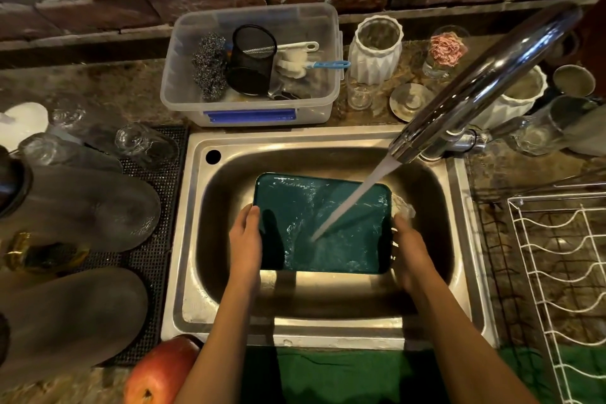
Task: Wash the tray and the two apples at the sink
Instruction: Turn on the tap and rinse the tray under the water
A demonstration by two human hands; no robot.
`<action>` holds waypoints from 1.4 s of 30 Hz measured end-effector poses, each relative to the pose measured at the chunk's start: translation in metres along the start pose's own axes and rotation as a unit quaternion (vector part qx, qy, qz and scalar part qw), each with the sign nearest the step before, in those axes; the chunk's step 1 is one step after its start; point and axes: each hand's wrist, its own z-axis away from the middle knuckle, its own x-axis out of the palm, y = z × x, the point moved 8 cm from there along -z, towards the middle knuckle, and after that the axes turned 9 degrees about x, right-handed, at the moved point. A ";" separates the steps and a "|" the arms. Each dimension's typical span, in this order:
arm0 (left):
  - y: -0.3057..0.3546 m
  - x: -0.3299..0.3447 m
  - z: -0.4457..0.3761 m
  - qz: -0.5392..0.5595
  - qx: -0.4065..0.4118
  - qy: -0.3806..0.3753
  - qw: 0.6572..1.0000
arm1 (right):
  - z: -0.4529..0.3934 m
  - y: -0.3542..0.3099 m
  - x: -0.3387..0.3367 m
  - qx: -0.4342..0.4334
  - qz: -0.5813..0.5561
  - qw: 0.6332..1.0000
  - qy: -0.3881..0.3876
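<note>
A teal rectangular tray (pixel 347 203) is held flat inside the steel sink (pixel 196 239), under a stream of water from the chrome faucet (pixel 475 82). Water splashes across its surface. My left hand (pixel 245 239) grips the tray's left edge, thumb on top. My right hand (pixel 411 252) grips its right edge, with water running over the fingers. One red-yellow apple (pixel 157 374) lies on the counter at the near left, beside my left forearm. A second apple is not in view.
A clear plastic tub (pixel 183 98) with steel wool, a mesh cup and brushes stands behind the sink. Glasses and dark plates cover the black mat (pixel 154 259) on the left. White vases and jars stand at the back right. A white wire rack (pixel 557 272) is on the right.
</note>
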 end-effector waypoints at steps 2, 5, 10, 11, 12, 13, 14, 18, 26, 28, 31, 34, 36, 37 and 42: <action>-0.006 -0.002 0.000 0.007 -0.008 0.004 1.000 | 0.001 -0.004 -0.003 -0.022 -0.024 0.999 -0.001; -0.018 -0.004 0.000 0.021 -0.037 0.017 0.999 | 0.003 -0.013 -0.005 -0.048 -0.012 0.999 -0.010; -0.038 0.003 0.010 0.030 -0.125 0.024 0.991 | 0.010 -0.037 -0.009 -0.089 0.065 0.993 0.033; -0.041 0.007 0.012 0.031 -0.138 0.016 0.990 | 0.010 -0.041 -0.008 -0.091 0.079 0.992 0.041; -0.044 0.009 0.013 0.024 -0.147 0.006 0.989 | 0.010 -0.044 -0.008 -0.089 0.087 0.991 0.045; -0.046 0.010 0.015 0.014 -0.154 -0.002 0.988 | 0.010 -0.047 -0.008 -0.087 0.090 0.991 0.050; -0.048 0.010 0.016 0.003 -0.155 -0.006 0.988 | 0.009 -0.049 -0.009 -0.084 0.094 0.991 0.054; -0.047 0.011 0.015 -0.031 -0.156 -0.005 0.987 | 0.003 -0.050 -0.016 -0.055 0.106 0.990 0.073; -0.019 0.009 0.006 -0.076 -0.074 0.021 0.994 | -0.010 -0.014 -0.029 0.031 0.084 0.992 0.088; -0.009 0.010 0.007 -0.070 -0.043 0.021 0.996 | -0.008 -0.006 -0.029 0.041 0.055 0.995 0.077; 0.005 0.012 0.009 -0.059 0.008 0.006 0.998 | -0.007 0.002 -0.026 0.058 0.002 0.997 0.049; 0.014 0.013 0.012 -0.036 0.026 -0.003 0.999 | -0.003 0.002 -0.024 0.045 -0.022 0.998 0.029; 0.017 0.011 0.012 -0.028 0.029 -0.001 0.999 | -0.002 0.002 -0.023 0.034 -0.032 0.999 0.019; 0.018 0.009 0.013 -0.026 0.029 0.001 0.999 | -0.003 0.001 -0.023 0.028 -0.040 0.999 0.018; 0.019 0.000 0.016 -0.011 0.029 0.017 0.999 | -0.003 0.001 -0.021 0.024 -0.055 0.998 0.006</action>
